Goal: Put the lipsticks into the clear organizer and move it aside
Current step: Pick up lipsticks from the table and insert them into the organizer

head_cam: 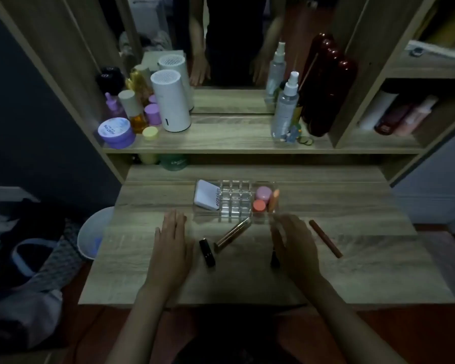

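Observation:
The clear organizer (234,199) stands mid-table, its grid slots bare, with a white compact (206,198) in its left bay and pink and coral pots plus an orange stick (274,200) in its right bay. In front of it lie a gold lipstick (233,233), a black lipstick (207,253) and a brown lip pencil (325,239). My left hand (170,248) rests flat, fingers apart, left of the black lipstick. My right hand (294,245) hovers with fingers loosely spread over a dark lipstick (274,260) that it partly hides; I cannot tell if they touch.
The raised shelf (234,143) behind holds a white cylinder (170,101), purple jars, bottles and spray bottles (285,106) before a mirror. A dark red case leans at the shelf's right. A white bin (93,232) stands left of the wooden table (365,271).

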The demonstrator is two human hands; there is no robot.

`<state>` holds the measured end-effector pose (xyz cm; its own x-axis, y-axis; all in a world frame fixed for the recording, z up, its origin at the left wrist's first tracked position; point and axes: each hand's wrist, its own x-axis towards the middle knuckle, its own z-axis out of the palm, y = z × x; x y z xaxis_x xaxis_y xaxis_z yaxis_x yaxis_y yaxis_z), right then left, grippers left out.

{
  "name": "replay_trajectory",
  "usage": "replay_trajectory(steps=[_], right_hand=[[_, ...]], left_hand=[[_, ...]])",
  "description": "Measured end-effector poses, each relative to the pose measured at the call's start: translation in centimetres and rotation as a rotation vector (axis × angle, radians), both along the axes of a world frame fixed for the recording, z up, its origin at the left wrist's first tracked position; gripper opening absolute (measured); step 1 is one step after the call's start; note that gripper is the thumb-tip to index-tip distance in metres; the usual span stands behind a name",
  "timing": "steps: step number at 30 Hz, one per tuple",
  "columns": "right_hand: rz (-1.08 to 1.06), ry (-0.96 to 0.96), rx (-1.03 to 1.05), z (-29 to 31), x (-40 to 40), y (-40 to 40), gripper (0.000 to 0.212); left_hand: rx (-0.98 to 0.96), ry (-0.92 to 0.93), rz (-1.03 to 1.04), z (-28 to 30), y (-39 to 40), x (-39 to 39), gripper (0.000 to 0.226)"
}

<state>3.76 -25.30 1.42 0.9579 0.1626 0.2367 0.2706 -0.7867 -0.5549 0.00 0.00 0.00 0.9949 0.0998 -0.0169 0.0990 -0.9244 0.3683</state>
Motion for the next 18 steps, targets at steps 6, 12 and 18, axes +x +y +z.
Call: replay_trajectory(steps=[6, 12, 18], right_hand=[[-0.098, 0.21, 0.103, -1.6, 2.1, 3.2, 0.011], [-0.106, 0.351, 0.119, -3.1, 3.6, 5.7, 0.027], [-0.182, 0.482, 0.045, -4.0, 4.8, 7.5, 0.023]], left_hand=[[-0.173, -0.01, 0.171, -1.5, 2.3, 1.1, 0.042], [-0.136, 0.001, 0.188, -1.9, 2.6, 2.9, 0.038], [-0.232, 0.039, 0.214, -2.5, 3.4, 4.2, 0.03]])
